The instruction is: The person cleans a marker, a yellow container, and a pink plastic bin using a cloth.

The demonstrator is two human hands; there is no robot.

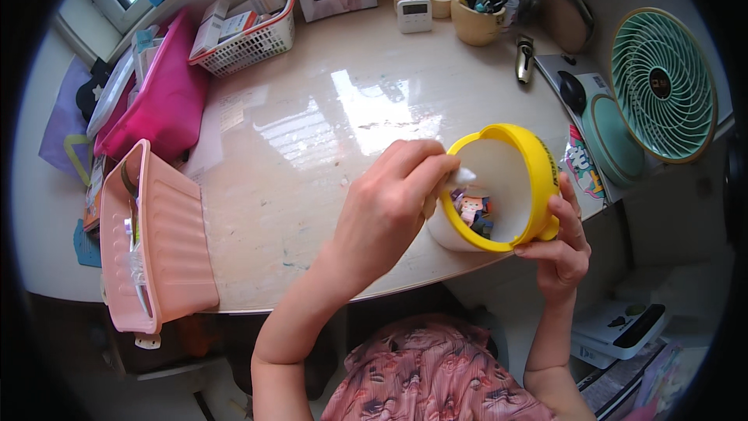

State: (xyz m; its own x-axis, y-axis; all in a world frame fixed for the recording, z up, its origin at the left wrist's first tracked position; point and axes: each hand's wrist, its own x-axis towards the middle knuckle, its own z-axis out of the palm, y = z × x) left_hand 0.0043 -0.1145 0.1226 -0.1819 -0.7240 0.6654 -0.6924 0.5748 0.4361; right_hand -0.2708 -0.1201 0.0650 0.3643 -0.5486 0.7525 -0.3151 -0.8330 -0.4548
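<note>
A white bucket (441, 234) with a yellow rim and handle (540, 169) is tilted near the desk's front edge, its mouth facing me. Small toy figures (471, 209) lie inside it, one of them pink. My right hand (564, 240) grips the yellow rim from the right side. Between the fingertips of my left hand (388, 204) is a white wad (464, 176), perhaps tissue or cloth, held at the left of the bucket's mouth. My fingers hide part of the wad.
Left on the desk (263, 228) stand a pink bin (181, 240), a magenta bin (166, 93) and a white basket (257, 41). A green fan (660, 85), a mouse (571, 92) and a hair clipper (524, 59) are right. A pen pot (476, 26) and digital clock (414, 16) stand behind.
</note>
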